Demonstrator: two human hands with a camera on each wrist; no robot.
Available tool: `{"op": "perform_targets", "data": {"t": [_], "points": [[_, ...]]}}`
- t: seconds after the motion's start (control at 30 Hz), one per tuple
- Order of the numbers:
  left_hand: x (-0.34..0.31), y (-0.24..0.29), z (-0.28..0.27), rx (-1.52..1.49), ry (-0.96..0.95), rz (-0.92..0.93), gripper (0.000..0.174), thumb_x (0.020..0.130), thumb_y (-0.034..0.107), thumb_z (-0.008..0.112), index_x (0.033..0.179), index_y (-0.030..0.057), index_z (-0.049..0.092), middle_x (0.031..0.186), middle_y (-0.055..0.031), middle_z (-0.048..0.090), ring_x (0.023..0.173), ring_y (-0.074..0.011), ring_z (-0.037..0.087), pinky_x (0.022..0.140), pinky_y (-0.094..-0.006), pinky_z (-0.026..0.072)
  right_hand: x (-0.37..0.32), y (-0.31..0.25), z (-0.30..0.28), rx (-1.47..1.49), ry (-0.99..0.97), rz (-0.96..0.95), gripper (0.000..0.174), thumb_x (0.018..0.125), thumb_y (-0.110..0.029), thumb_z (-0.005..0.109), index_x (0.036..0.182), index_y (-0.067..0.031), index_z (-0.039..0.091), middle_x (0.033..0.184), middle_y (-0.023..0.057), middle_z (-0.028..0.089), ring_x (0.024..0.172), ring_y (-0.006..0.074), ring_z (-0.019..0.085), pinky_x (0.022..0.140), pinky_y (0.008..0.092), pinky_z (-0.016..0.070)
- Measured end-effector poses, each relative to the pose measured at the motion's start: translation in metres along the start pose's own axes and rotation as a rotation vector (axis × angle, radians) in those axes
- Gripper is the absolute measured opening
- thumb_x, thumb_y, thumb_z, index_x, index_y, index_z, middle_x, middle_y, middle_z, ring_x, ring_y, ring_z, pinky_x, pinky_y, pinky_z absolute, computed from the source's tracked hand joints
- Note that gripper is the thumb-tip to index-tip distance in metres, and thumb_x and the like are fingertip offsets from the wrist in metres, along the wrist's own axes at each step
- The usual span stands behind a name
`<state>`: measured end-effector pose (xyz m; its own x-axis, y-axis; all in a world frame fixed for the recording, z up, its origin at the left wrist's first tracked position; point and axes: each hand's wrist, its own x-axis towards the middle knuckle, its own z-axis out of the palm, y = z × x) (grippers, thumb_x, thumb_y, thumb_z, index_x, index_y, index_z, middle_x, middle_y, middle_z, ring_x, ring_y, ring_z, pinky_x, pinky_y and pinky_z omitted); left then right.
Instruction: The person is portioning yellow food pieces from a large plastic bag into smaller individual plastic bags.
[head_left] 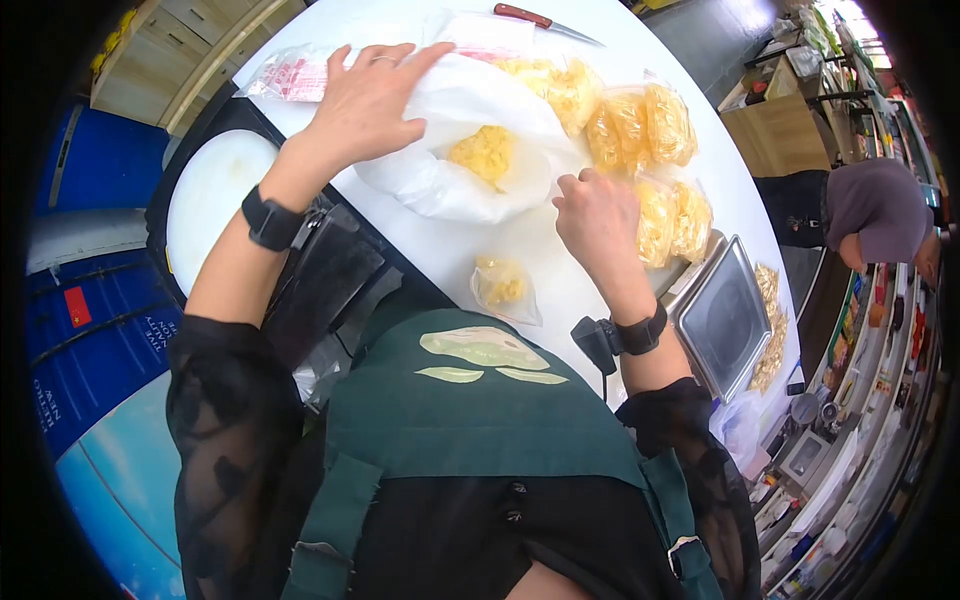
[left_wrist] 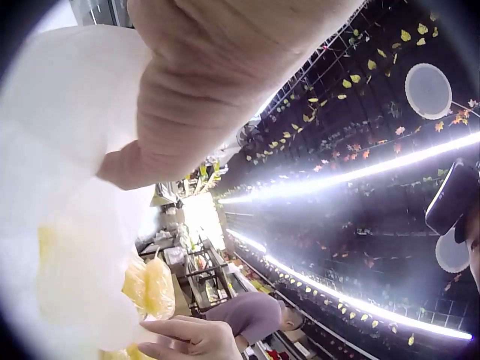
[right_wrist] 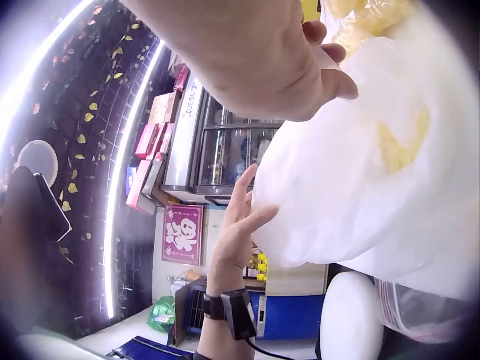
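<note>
A large white plastic bag (head_left: 420,185) lies open on the white table, with yellow pieces (head_left: 484,155) showing in its mouth. My left hand (head_left: 365,105) rests with spread fingers on the bag's far left side. At the bag's right edge, my right hand (head_left: 600,220) pinches the plastic between thumb and curled fingers; the right wrist view shows this right hand (right_wrist: 322,64) at the rim too. Nearer my body sits a small clear bag (head_left: 505,290) with yellow pieces. Filled clear bags (head_left: 630,130) stand just beyond my right hand.
A knife (head_left: 540,20) lies at the table's far edge. On the right are a metal tray (head_left: 725,315) and more yellow pieces (head_left: 770,335). Flat printed bags (head_left: 290,75) lie at the far left, above a round white board (head_left: 220,205). Another person (head_left: 880,210) stands at the right.
</note>
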<state>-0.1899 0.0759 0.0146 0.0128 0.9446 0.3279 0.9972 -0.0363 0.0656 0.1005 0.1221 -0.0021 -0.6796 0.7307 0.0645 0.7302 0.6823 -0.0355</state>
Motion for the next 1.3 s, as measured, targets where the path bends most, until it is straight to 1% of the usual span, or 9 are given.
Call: {"op": "perform_targets", "data": {"t": [0.17,0.33,0.43,0.5,0.6,0.8,0.87,0.97,1.3], "points": [[0.040,0.031,0.004,0.220,-0.375,0.039,0.107,0.066,0.039,0.086,0.153,0.0299,0.024,0.131,-0.0233,0.055,0.122,-0.0383,0.052,0.107,-0.0629,0.0263,-0.014,0.002,0.002,0.076,-0.011,0.112,0.014,0.075,-0.018,0.073,0.087,-0.0092,0.072,0.077,0.0117,0.065,0.071,0.0315,0.065,0.061,0.0420,0.0503],[0.047,0.051,0.053,0.281,-0.339,0.114,0.120,0.063,0.038,0.087,0.155,0.0307,0.011,0.127,-0.0231,0.057,0.114,-0.0396,0.057,0.102,-0.0657,0.0295,-0.035,0.002,0.021,0.153,-0.003,0.270,0.019,0.077,-0.020,0.074,0.093,-0.0100,0.073,0.080,0.0114,0.067,0.071,0.0322,0.066,0.061,0.0424,0.0504],[0.049,0.049,0.069,0.223,-0.510,0.060,0.101,0.069,0.027,0.082,0.152,0.0260,0.025,0.120,-0.0230,0.061,0.108,-0.0380,0.061,0.097,-0.0591,0.0396,-0.051,0.003,0.033,0.227,0.056,0.315,0.019,0.078,-0.020,0.074,0.094,-0.0097,0.072,0.079,0.0109,0.066,0.069,0.0308,0.065,0.060,0.0412,0.0499],[0.056,0.037,0.076,-0.027,-0.669,-0.051,0.054,0.079,0.009,0.059,0.132,0.0162,0.056,0.116,-0.0218,0.064,0.103,-0.0356,0.064,0.089,-0.0507,0.0475,-0.060,0.003,0.041,0.289,0.111,0.320,0.019,0.077,-0.019,0.075,0.093,-0.0092,0.072,0.079,0.0106,0.066,0.067,0.0298,0.065,0.058,0.0403,0.0495],[0.062,0.037,0.052,-0.210,-0.512,-0.042,0.032,0.078,0.005,0.056,0.107,0.0078,0.068,0.108,-0.0195,0.067,0.102,-0.0349,0.064,0.086,-0.0421,0.0510,-0.069,0.004,0.057,0.382,0.163,0.320,0.020,0.077,-0.018,0.076,0.094,-0.0083,0.071,0.077,0.0101,0.066,0.065,0.0281,0.064,0.057,0.0384,0.0489],[0.085,0.029,0.018,-0.300,-0.397,-0.001,0.043,0.075,0.001,0.061,0.118,0.0003,0.064,0.111,-0.0219,0.065,0.105,-0.0369,0.062,0.090,-0.0413,0.0496,-0.080,0.006,0.074,0.483,0.189,0.350,0.022,0.077,-0.017,0.076,0.096,-0.0068,0.071,0.077,0.0097,0.065,0.062,0.0264,0.063,0.057,0.0367,0.0482],[0.091,0.028,0.014,-0.632,-0.537,-0.209,0.044,0.071,-0.002,0.062,0.115,-0.0020,0.063,0.109,-0.0151,0.067,0.098,-0.0261,0.065,0.088,-0.0341,0.0499,-0.083,0.003,0.075,0.513,0.190,0.370,0.022,0.078,-0.017,0.076,0.096,-0.0067,0.071,0.078,0.0097,0.066,0.062,0.0261,0.062,0.057,0.0366,0.0482],[0.096,0.036,0.000,-0.746,-0.620,-0.315,0.048,0.068,-0.003,0.062,0.116,-0.0014,0.062,0.106,-0.0130,0.066,0.097,-0.0223,0.064,0.088,-0.0321,0.0502,-0.083,-0.001,0.070,0.583,0.209,0.382,0.022,0.076,-0.017,0.076,0.096,-0.0083,0.071,0.075,0.0092,0.063,0.064,0.0277,0.063,0.055,0.0378,0.0486],[0.099,0.024,-0.010,-0.735,-0.712,-0.357,0.056,0.064,-0.004,0.062,0.120,-0.0008,0.060,0.108,-0.0135,0.066,0.100,-0.0242,0.064,0.089,-0.0324,0.0514,-0.088,0.013,0.064,0.629,0.009,0.474,0.025,0.078,-0.021,0.075,0.098,-0.0068,0.072,0.078,0.0129,0.067,0.069,0.0305,0.065,0.062,0.0403,0.0505]]}}
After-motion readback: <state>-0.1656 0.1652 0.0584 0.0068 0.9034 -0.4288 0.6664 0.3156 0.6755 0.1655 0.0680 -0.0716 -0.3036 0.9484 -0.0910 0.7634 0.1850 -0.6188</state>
